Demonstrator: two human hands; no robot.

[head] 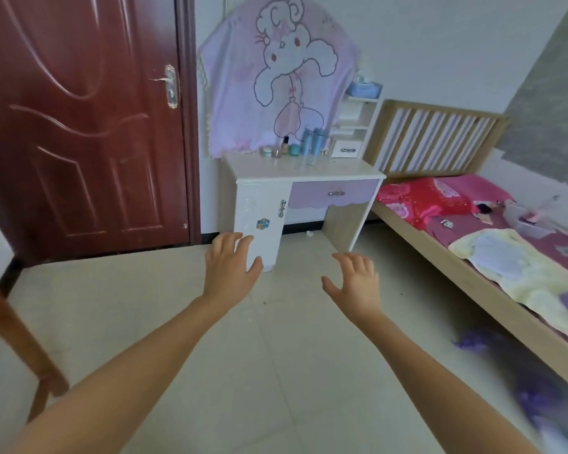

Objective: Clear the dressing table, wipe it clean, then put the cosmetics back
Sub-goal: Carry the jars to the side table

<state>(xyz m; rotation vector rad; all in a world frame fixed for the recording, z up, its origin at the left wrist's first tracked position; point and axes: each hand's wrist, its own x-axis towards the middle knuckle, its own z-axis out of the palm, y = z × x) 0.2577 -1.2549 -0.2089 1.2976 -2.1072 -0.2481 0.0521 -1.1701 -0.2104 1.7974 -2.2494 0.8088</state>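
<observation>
Dressing table (309, 172) against back wall, door (79, 126) to its left, bed (473, 257) to its right. Cosmetics (295, 147) in a row at the tabletop's rear, box (346, 148) right of them, shelf unit (358, 116) behind the box. Cloth (276, 77) hangs behind the cosmetics. Drawer (333, 193) under the top, cabinet door (263, 221) left of it.

Wooden bed (473, 283) standing along right wall. Red pillow (420, 198) lying at bed's head end, beside slatted headboard (436, 139). Yellow towel (518, 273) lying on bed's mattress, toward near edge. Red-brown door (79, 126) standing shut, well left of bed. Purple blurred item (538, 398) lying on floor beside bed.
</observation>
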